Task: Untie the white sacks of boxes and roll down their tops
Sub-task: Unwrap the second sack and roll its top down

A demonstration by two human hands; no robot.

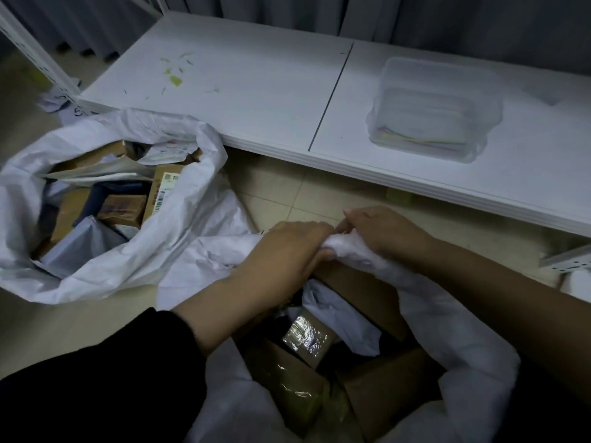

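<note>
White sacks: two in view. Sack one, the near sack (pixel 457 340), sits directly under my hands with its mouth open. My left hand (pixel 287 247) and my right hand (pixel 383 233) meet at its far rim, both closed on the bunched roll of white material there, fingers curled over the fold, knuckles almost touching. My left forearm crosses over the opening; a black sleeve (pixel 96 378) covers it from the wrist back.

Contents below my hands: brown cardboard boxes (pixel 380 391), at least three visible, one small parcel wrapped in shiny tape (pixel 307 337), and one pale soft package (pixel 342 314) lying among them.

Sack two, the far sack (pixel 179 225), stands just left of my left hand, touching the near sack's side. Its mouth is open and its top slumped outward. Inside: several brown boxes, exact count unclear, one bearing a barcode label (pixel 163 193), plus pale mailers.

Beyond my hands: one low white table (pixel 256 100), made of two panels with a seam between them. On it, past my right hand: one clear plastic tub (pixel 435 110) holding flat pale sheets. Tiled floor (pixel 281 190) between table and sacks.
</note>
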